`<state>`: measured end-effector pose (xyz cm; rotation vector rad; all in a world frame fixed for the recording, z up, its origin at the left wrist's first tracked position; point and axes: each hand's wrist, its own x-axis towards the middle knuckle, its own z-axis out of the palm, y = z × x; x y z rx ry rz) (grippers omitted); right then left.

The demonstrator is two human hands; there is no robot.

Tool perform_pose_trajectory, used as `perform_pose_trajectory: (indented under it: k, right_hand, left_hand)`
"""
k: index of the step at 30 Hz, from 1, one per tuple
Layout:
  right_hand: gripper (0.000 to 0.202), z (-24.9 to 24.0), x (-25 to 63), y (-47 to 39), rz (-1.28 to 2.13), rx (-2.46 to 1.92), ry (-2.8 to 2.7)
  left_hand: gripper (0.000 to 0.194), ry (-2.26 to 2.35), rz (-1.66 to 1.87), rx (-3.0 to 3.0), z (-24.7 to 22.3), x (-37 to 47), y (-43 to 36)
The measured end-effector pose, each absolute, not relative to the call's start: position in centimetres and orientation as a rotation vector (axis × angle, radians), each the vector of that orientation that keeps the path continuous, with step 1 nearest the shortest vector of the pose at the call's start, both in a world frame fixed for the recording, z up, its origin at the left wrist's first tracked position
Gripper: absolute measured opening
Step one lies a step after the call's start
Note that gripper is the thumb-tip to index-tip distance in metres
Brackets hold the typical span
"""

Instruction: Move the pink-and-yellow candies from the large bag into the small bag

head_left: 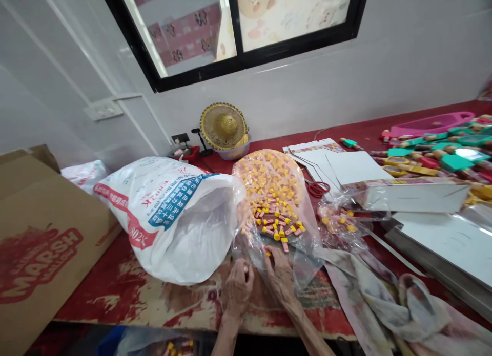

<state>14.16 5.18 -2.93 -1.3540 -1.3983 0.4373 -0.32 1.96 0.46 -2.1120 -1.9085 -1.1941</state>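
Note:
A clear plastic bag (307,243) lies on the worn red table with its mouth toward me. It is full of small pink tubes with yellow caps (274,184), several of them loose near the opening. At the bag's mouth, my right hand (282,276) has its thumb and fingers closed around one yellow-capped tube (267,253). My left hand (238,287) is beside it, in front of the bag's left edge, with curled fingers; what they hold is hidden. To the left, a big white woven sack (154,212) gapes open, its inner liner facing the bag.
A cardboard box (49,253) stands at the left. On the right are a grey cloth (384,294), red-handled scissors (317,189), white card sheets (357,166), and a pile of green and yellow items (453,161). A sombrero-like hat (223,125) rests on a bowl (235,150) at the back.

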Motion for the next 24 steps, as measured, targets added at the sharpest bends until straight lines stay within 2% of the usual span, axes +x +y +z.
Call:
perform_pose_trajectory:
  k: [6, 12, 18, 24]
  right_hand:
    - [0.052, -3.0, 14.2, 4.8, 0.379, -1.339, -1.349]
    - [0.049, -3.0, 13.6, 4.9, 0.263, -1.293, -1.347]
    - [0.038, -2.3, 11.6, 6.5, 0.394, -1.228, -1.475]
    - [0.032, -3.7, 11.7, 6.4, 0.487, -1.176, -1.652]
  left_hand:
    - [0.015, -1.884, -1.049, -2.196, 0.5, 0.4, 2.5]
    - [0.014, -1.895, -1.229, -2.008, 0.7, 0.3, 1.4]
    - [0.019, -1.849, -1.323, -2.006, -0.1, -0.8, 1.2]
    - [0.023, -1.897, -1.407, -1.902, -0.5, -1.4, 0.3]
